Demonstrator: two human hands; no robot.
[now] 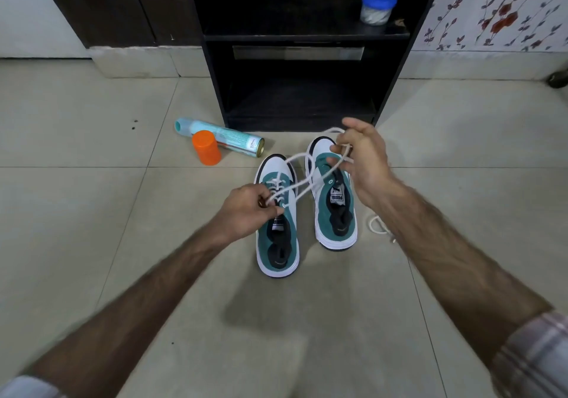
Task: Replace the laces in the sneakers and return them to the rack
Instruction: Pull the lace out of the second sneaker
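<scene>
Clutter at left: a teal spray can (219, 138) lying on its side and an orange plastic cap (206, 147) on the tiled floor (76, 213), well apart from the shoes.
Left hand (246, 210): fingers curled, pinching the white cord lace (299, 179) over the half-laced left teal-and-white sneaker (278, 222).
Axis: both sneakers point toes-first at the black wooden rack (304, 90).
Right hand (364, 164): nearer the rack, curled round the lace's far end above the unlaced right sneaker (333, 201).
Room: a second loose lace (376, 227) lies just right; the rack's bottom shelf looks open.

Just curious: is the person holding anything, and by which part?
Yes: the white lace. The left hand pinches it by the left sneaker's eyelets; the right hand grips its other stretch.
</scene>
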